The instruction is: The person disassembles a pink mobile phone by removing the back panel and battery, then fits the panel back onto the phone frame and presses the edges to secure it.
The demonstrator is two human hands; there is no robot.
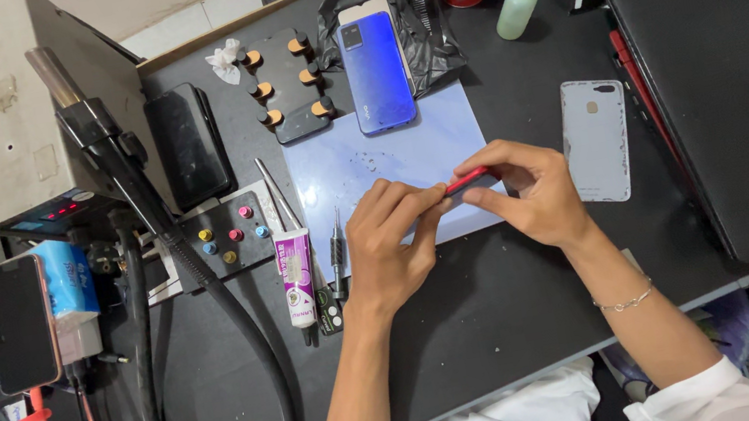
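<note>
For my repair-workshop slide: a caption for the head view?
Both hands pinch a small red tool over a pale blue mat.

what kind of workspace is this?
Likely a phone repair bench: a hot-air rework station, a blue phone lying face down, a detached back cover, and a precision screwdriver.

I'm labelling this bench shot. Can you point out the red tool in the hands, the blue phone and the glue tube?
red tool (468, 180), head view, exposed middle between the fingers.
blue phone (376, 73), head view, centre of its back.
glue tube (296, 272), head view, middle of its body.
</note>
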